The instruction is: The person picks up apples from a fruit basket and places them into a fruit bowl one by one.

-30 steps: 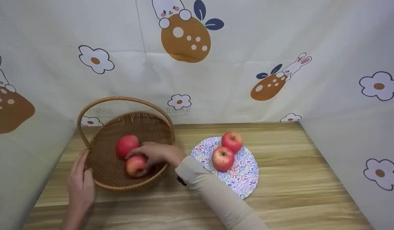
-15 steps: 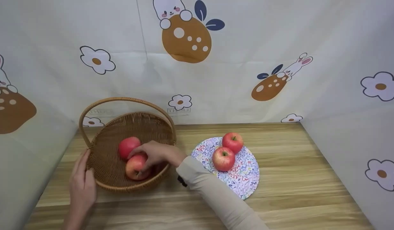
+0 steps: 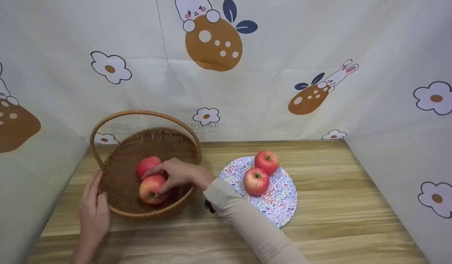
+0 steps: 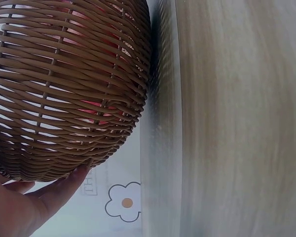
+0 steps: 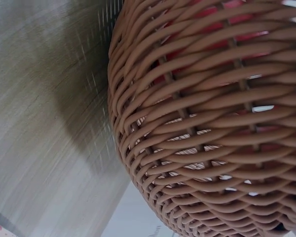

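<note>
In the head view a brown wicker basket (image 3: 163, 141) with a tall arched handle stands at the left of the wooden table. Inside it are two red apples. My right hand (image 3: 180, 174) reaches over the basket's right rim and grips the nearer apple (image 3: 150, 189), thumb on its near side and fingers on its far side. Just behind lies the other apple (image 3: 148, 165), partly covered by the fingers. My left hand (image 3: 94, 214) rests against the basket's left outer side with fairly straight fingers. In the right wrist view the woven wall (image 5: 207, 113) hides the hand's grip.
Right of the basket lies a round mat (image 3: 280, 205) with a multicoloured pattern. Two more red apples sit on it, a front apple (image 3: 256, 181) and a back apple (image 3: 266, 162). Cloth walls with rabbit and flower prints enclose the table (image 3: 339, 205) at the back and sides.
The nearer apple has turned in my right hand and shifted slightly left, its stem end now facing the front more. My right hand has risen a little. My left hand stays on the basket.
</note>
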`<state>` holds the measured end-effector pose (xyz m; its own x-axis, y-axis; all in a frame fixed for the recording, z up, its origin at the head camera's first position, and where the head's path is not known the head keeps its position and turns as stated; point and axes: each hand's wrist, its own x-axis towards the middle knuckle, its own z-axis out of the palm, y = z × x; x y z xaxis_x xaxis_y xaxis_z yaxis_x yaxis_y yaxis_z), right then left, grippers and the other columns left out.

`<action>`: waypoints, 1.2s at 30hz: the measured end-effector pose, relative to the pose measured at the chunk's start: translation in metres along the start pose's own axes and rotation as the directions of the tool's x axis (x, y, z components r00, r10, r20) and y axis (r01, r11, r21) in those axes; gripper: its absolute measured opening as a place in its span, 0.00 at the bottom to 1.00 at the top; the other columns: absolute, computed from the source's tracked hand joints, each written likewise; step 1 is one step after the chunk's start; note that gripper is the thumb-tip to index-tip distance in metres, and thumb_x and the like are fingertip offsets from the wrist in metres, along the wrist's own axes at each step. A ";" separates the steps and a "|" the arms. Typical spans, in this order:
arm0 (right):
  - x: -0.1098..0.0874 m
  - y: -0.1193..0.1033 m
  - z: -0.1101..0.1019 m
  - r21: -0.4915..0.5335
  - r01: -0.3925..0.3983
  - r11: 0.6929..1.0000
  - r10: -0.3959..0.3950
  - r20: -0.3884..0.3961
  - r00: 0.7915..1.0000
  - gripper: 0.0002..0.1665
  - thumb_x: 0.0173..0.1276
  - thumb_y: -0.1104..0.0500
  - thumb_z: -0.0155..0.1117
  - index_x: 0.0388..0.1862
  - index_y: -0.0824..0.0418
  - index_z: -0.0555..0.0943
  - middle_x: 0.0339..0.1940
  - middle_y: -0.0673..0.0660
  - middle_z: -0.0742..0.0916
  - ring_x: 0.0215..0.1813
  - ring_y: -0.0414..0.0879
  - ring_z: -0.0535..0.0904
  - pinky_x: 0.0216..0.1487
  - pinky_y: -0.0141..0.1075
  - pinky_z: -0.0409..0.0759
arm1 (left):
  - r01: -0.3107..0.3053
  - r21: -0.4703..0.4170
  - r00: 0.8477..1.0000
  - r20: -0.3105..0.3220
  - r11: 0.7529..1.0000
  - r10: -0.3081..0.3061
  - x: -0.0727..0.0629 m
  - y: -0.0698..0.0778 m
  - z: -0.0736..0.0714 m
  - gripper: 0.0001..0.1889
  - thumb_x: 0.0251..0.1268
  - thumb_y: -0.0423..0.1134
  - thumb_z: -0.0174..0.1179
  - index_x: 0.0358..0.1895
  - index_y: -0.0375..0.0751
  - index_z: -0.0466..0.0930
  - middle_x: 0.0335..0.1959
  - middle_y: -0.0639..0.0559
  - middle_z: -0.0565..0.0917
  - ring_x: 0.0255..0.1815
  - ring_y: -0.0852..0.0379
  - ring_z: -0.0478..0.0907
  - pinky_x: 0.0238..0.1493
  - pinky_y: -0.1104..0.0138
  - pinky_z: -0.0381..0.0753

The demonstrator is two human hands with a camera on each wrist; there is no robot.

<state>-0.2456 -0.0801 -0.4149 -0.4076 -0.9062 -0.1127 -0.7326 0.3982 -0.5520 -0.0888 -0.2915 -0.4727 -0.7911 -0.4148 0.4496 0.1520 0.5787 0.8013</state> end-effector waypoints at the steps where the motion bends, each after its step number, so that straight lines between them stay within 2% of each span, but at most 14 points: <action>1: 0.000 0.000 0.000 0.001 0.002 1.000 -0.002 -0.005 1.000 0.34 0.66 0.51 0.79 0.72 0.41 0.82 0.66 0.43 0.85 0.57 0.33 0.75 0.58 0.20 0.69 | 0.003 0.000 1.000 0.002 1.000 -0.003 0.000 0.000 0.000 0.28 0.77 0.27 0.41 0.79 0.30 0.66 0.80 0.30 0.64 0.81 0.31 0.59 0.84 0.59 0.49; 10: -0.003 -0.004 -0.002 0.018 0.016 1.000 -0.014 -0.065 0.998 0.36 0.65 0.50 0.80 0.72 0.46 0.81 0.66 0.46 0.86 0.58 0.33 0.77 0.58 0.19 0.71 | 0.001 0.000 1.000 0.003 1.000 -0.001 0.001 0.000 0.000 0.29 0.76 0.26 0.40 0.78 0.29 0.66 0.80 0.29 0.65 0.81 0.30 0.59 0.83 0.58 0.50; 17: -0.006 -0.007 -0.003 0.035 0.032 0.999 -0.028 -0.108 0.994 0.35 0.67 0.52 0.78 0.73 0.51 0.81 0.63 0.52 0.87 0.56 0.35 0.80 0.56 0.20 0.73 | 0.006 0.007 1.000 -0.011 1.000 -0.006 0.000 -0.001 0.000 0.29 0.77 0.28 0.41 0.78 0.31 0.67 0.80 0.32 0.66 0.81 0.33 0.60 0.82 0.60 0.51; 26: -0.009 -0.007 -0.003 0.044 0.056 0.997 -0.049 -0.146 0.988 0.30 0.68 0.53 0.77 0.69 0.54 0.82 0.57 0.52 0.88 0.52 0.35 0.79 0.56 0.20 0.73 | 0.002 0.006 1.000 -0.014 1.000 -0.001 0.000 0.000 0.000 0.28 0.76 0.27 0.41 0.78 0.30 0.67 0.80 0.32 0.65 0.81 0.31 0.60 0.83 0.61 0.50; 36: -0.013 -0.010 -0.004 0.011 0.065 0.998 -0.062 -0.193 0.979 0.32 0.69 0.52 0.76 0.70 0.56 0.80 0.55 0.53 0.89 0.51 0.36 0.78 0.53 0.21 0.73 | -0.022 0.013 0.999 -0.026 1.000 0.022 0.000 0.000 0.001 0.28 0.76 0.27 0.41 0.77 0.30 0.68 0.79 0.31 0.67 0.80 0.30 0.61 0.82 0.64 0.51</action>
<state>-0.2353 -0.0715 -0.4045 -0.4592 -0.8844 0.0835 -0.7516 0.3367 -0.5672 -0.0892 -0.2908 -0.4737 -0.7719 -0.4201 0.4772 0.1614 0.5966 0.7862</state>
